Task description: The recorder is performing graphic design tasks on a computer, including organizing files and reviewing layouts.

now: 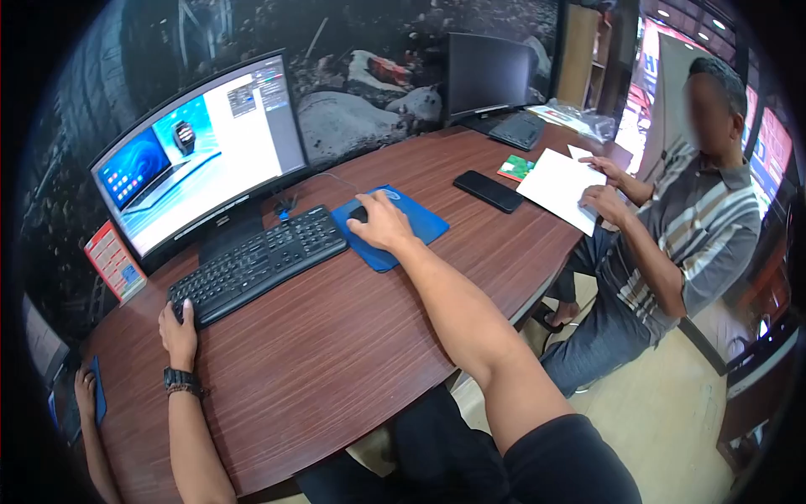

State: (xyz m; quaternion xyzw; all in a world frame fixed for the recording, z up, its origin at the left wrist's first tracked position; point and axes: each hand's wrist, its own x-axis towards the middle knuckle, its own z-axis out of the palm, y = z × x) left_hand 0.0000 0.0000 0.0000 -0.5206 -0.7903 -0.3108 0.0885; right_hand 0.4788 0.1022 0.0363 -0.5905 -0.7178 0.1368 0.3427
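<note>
My right hand [384, 220] lies over a dark computer mouse [359, 215], its fingers wrapped round it on a blue mouse pad [428, 225]. At the left end of a black keyboard [260, 260], my left hand [178, 329] rests with fingers apart on the corner keys, holding nothing. Behind the keyboard stands a monitor [252, 126] that is switched on. Its screen shows a picture of a laptop and a smartwatch beside some editing panels.
Across the desk [327, 353] to the right, a seated person [688, 227] handles white paper sheets [561, 186]. A black phone [488, 191] and a second, dark monitor [489, 76] are near them. A red desk calendar [116, 262] stands left; another person's hand [86, 393] is at the far left.
</note>
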